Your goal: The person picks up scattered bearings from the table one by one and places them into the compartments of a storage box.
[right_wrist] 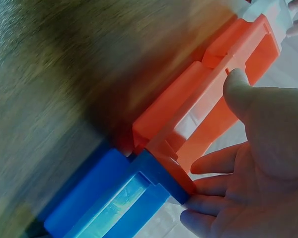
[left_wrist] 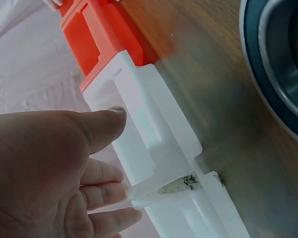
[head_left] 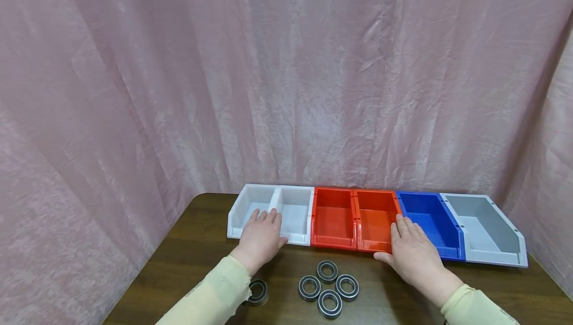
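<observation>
My left hand reaches over the front of the white bins, its fingers extended near the divider between them. In the left wrist view its thumb stands apart from the fingers, with nothing held. My right hand is at the front of the right red bin, beside the blue bin. Its fingers are straight, fingertips near the wall where red and blue meet, and it holds nothing. Whether either hand touches a bin is hard to tell. Several ring-shaped ball bearings lie on the table between the forearms.
Another bearing lies beside the left sleeve, partly hidden by it. A second red bin sits mid-row, and a grey bin ends the row at right. The brown wooden table backs onto a pink curtain.
</observation>
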`<state>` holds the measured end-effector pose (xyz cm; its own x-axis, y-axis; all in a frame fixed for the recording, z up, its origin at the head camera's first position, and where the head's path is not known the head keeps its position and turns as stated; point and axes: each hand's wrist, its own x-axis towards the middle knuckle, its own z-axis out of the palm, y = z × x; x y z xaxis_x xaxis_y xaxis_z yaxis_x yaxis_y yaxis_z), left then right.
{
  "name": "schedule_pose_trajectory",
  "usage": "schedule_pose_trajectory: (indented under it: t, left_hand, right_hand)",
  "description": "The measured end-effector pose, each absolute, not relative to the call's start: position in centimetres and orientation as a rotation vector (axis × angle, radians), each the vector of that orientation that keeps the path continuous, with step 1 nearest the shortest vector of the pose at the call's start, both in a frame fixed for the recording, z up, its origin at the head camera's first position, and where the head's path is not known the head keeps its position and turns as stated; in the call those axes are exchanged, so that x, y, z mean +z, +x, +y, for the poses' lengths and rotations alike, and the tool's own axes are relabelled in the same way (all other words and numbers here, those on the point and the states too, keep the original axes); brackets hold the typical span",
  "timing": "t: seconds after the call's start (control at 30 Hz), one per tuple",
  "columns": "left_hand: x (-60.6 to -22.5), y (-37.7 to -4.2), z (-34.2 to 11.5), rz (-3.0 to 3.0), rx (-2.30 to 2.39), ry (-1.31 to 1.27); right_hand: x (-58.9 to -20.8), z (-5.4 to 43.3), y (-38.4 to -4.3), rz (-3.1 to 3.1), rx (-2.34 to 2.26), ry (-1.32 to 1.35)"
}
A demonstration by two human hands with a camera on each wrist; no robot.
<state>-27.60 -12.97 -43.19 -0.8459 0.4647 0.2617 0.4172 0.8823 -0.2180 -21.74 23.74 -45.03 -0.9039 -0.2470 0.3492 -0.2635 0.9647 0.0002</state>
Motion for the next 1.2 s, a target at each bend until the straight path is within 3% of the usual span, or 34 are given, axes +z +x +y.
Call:
schedule_pose_trajectory:
  t: [1.2]
  left_hand:
    - [-42.6, -26.3, -16.4, -2.771, 0.187, -0.582]
  right_hand:
    - [-44.7, 20.3, -22.0, -2.793, 0.108, 0.453]
